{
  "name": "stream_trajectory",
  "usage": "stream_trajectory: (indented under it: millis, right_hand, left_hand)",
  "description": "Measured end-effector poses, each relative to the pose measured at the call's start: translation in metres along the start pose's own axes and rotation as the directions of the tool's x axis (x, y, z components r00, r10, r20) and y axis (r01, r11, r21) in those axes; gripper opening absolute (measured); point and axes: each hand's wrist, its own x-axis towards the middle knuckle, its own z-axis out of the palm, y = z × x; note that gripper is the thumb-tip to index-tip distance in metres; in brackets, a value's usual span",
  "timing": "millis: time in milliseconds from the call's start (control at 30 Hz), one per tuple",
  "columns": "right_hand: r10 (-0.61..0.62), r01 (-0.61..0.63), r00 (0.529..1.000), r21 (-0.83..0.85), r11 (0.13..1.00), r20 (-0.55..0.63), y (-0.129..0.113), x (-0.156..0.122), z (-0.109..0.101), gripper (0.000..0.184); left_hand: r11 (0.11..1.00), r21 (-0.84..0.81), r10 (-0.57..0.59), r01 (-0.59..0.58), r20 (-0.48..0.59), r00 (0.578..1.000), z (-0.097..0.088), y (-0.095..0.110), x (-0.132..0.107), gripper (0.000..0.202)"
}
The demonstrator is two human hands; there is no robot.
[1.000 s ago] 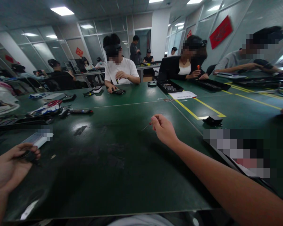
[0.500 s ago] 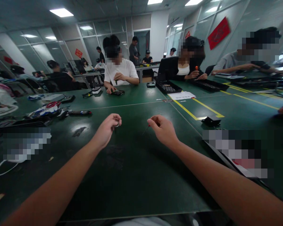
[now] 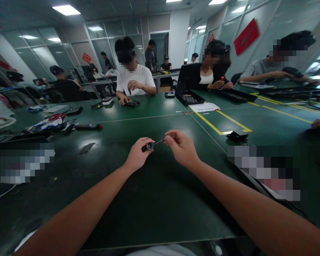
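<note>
Above the green tabletop [image 3: 160,199], my left hand [image 3: 136,156] is closed around a small dark cylindrical part [image 3: 149,146]. Its round end, with a pale rim and a hollow-looking middle, faces toward me. My right hand [image 3: 183,149] grips a thin screwdriver [image 3: 158,142] between thumb and fingers. The slim metal shaft points left and its tip is at or very close to the part's rim; contact I cannot make out. A bit of red shows where the shaft meets my fingers, and most of the handle is hidden in the hand.
A dark pen-shaped tool [image 3: 88,126] and a pile of gloves [image 3: 49,122] lie to the left. On the right are a small black part [image 3: 237,136] and a blurred-out item [image 3: 266,174]. Across the table, a person in white [image 3: 136,78] handles a device near a black tray [image 3: 190,97].
My left hand has moved right and turned, bringing the cylindrical part's round end into view beside the screwdriver. The screwdriver's shaft has swung up from pointing down-left to nearly level.
</note>
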Motion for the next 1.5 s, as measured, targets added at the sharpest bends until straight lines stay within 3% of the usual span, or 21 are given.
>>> stream_trajectory:
  millis: [167, 367, 567, 733, 1033, 1167, 1500]
  right_hand:
    - [-0.004, 0.004, 1.000, -0.021, 1.000, 0.011, 0.007, 0.000, 0.003, 0.021]
    - [-0.026, 0.026, 1.000, -0.042, 0.999, 0.005, 0.008, 0.002, 0.001, 0.020]
    - [-0.040, 0.048, 0.990, -0.056, 0.997, 0.133, 0.004, -0.001, -0.002, 0.017]
    - [-0.095, 0.101, 0.994, -0.155, 0.983, 0.048, -0.002, -0.006, 0.002, 0.037]
    - [-0.106, 0.114, 0.993, -0.190, 0.975, 0.053, -0.006, -0.007, 0.001, 0.029]
    - [-0.063, 0.074, 0.996, -0.205, 0.976, 0.060, -0.007, -0.006, 0.000, 0.036]
    - [-0.070, 0.078, 0.996, -0.156, 0.985, 0.056, -0.004, -0.005, 0.001, 0.013]
  left_hand:
    - [0.995, -0.042, -0.093, 0.093, -0.010, 0.996, 0.003, -0.006, 0.001, 0.042]
    - [0.998, -0.051, -0.034, 0.033, -0.013, 0.999, 0.003, -0.007, 0.001, 0.037]
    - [0.993, -0.084, -0.081, 0.079, -0.024, 0.996, 0.003, -0.008, 0.001, 0.038]
    - [0.994, -0.089, -0.069, 0.067, -0.016, 0.997, 0.004, -0.006, 0.002, 0.038]
    - [0.995, -0.083, -0.051, 0.050, -0.010, 0.999, 0.003, -0.004, 0.000, 0.038]
    - [0.999, -0.044, -0.019, 0.020, 0.007, 1.000, 0.004, -0.005, 0.000, 0.040]
    - [0.999, -0.014, -0.044, 0.043, -0.009, 0.999, 0.004, -0.005, 0.000, 0.040]
